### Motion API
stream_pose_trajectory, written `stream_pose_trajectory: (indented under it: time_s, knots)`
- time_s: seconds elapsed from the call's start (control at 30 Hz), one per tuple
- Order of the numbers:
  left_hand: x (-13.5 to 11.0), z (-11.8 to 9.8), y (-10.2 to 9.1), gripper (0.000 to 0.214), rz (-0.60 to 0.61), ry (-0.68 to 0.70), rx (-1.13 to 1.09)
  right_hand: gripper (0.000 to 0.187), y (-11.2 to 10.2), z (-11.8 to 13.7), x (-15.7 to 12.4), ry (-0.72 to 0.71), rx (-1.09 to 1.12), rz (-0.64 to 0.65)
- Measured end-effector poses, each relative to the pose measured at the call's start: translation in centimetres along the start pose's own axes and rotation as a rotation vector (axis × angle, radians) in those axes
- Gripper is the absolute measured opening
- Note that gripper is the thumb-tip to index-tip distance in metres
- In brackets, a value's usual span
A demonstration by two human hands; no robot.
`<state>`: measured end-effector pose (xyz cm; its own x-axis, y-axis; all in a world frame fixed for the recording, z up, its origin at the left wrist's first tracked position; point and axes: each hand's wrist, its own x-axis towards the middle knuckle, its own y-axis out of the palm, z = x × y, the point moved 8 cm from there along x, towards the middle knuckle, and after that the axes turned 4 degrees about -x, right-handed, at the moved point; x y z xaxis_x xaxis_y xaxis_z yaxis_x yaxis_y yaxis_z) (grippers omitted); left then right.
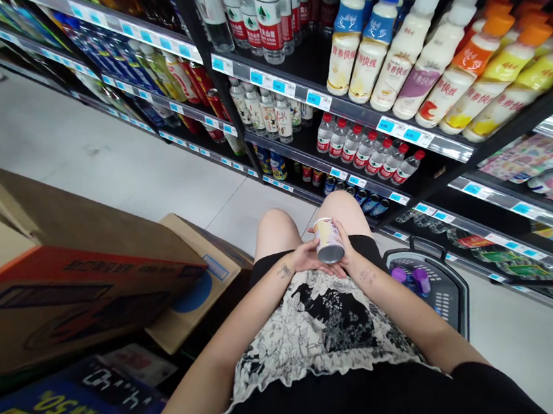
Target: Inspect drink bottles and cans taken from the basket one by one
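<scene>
Closest to me, a black top and a patterned apron [272, 338] cover the seated person's front and lap. Just above the lap, the can [327, 239] sits between the two hands, tilted, its grey end turned back toward the body. The left hand [305, 256] cups it from the left and below; the right hand [349, 251] wraps its other side, so both grips are closed around it. Over on the left I see a big carton [79, 298] with a smaller box [228, 269] just beyond it. A dark basket [445, 297] stands on the floor to the right, two purple things [410, 278] in it. Past the knees rises the shelf [304, 65], carrying small red-capped bottles [364, 153] and, higher, milk-white bottles [392, 74] beside clear water bottles [264, 18].
</scene>
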<state>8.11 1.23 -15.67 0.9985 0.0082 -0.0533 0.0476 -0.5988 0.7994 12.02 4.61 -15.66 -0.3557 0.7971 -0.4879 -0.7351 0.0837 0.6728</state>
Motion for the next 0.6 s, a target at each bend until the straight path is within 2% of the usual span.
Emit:
stream_pose_trajectory:
  time_s: [0.17, 0.3, 0.37, 0.5, 0.6]
  knots:
    - [-0.3, -0.1, -1.2, 0.089, -0.084, 0.041, -0.069, 0.064, -0.1, -0.2, 0.3, 0.012, 0.065, 0.009]
    - [-0.5, -0.1, -3.2, 0.078, -0.251, 0.106, -0.070, 0.055, 0.0, 0.0, 0.5, -0.060, 0.111, -0.022]
    - [-0.6, -0.3, -3.9, 0.074, -0.337, 0.141, -0.049, 0.059, 0.2, -0.1, 0.4, -0.062, 0.123, -0.034]
    - [-0.5, -0.9, -4.4, 0.075, -0.461, 0.200, -0.010, 0.080, 0.5, -0.3, 0.3, -0.056, 0.083, -0.027]
    - [-1.1, -1.5, -5.4, 0.069, -0.615, 0.274, 0.081, 0.080, 0.1, -0.4, 0.6, -0.098, 0.021, -0.051]
